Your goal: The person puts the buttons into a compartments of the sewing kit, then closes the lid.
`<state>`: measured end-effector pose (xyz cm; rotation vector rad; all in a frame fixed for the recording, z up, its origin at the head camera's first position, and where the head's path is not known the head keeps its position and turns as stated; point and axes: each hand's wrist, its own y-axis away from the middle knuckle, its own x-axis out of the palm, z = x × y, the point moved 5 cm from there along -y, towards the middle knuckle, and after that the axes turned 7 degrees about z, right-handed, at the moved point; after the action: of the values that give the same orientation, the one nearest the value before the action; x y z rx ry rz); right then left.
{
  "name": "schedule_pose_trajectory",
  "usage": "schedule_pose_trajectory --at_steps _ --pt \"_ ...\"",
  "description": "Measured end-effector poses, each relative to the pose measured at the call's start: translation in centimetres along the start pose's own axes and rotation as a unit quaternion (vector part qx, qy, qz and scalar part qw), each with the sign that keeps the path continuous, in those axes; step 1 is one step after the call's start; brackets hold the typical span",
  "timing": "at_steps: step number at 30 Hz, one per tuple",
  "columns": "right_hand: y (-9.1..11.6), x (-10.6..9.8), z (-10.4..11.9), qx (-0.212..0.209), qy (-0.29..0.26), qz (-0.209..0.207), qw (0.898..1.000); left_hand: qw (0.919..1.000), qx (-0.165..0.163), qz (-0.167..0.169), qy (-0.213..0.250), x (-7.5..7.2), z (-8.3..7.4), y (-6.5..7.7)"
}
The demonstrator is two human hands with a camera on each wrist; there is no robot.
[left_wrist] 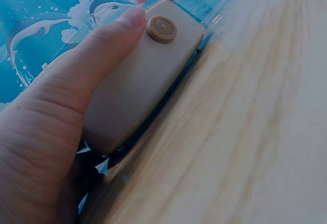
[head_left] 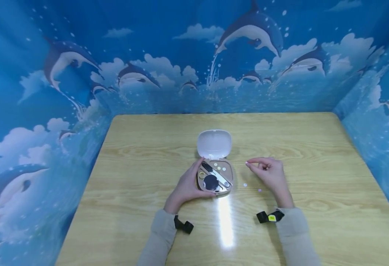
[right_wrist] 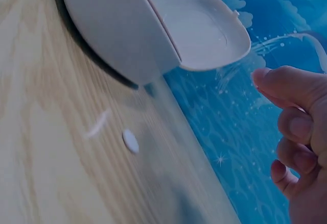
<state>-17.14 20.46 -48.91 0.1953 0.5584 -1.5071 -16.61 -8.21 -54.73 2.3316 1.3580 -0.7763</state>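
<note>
My left hand (head_left: pixel 190 183) grips a small beige compartment box (head_left: pixel 228 174) at its left side, thumb along the front. The white lid (head_left: pixel 214 145) stands raised at the back. Inside lie a black round disc (head_left: pixel 210 182), a long black-and-silver tool (head_left: pixel 219 176) set diagonally, a gold-coloured ring (head_left: pixel 202 175) and several small pale discs (head_left: pixel 219 168). To the right of the box, my right hand (head_left: pixel 270 174) pinches a tiny pale disc (head_left: pixel 247 163) between thumb and forefinger, above the table. The left wrist view shows a round knob (left_wrist: pixel 162 28) on the box's front wall.
On the wooden table (head_left: pixel 141 155), right of the box, lie a white disc (head_left: pixel 245 184) and a pinkish one (head_left: pixel 259 190). A blue dolphin-print curtain (head_left: pixel 168 55) hangs along the table's back and sides. A bright glare strip (head_left: pixel 226 225) shows in front of the box.
</note>
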Motion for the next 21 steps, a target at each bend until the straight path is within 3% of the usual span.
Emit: schedule_pose_trajectory --at_steps 14,21 --pt "0.5 3.8 2.1 -0.011 -0.013 0.059 0.998 1.0000 0.004 0.004 -0.003 0.1 -0.1 -0.1" --pt "0.8 5.4 1.7 0.003 0.031 0.099 0.995 0.9999 -0.001 0.009 -0.006 0.1 -0.1 -0.2"
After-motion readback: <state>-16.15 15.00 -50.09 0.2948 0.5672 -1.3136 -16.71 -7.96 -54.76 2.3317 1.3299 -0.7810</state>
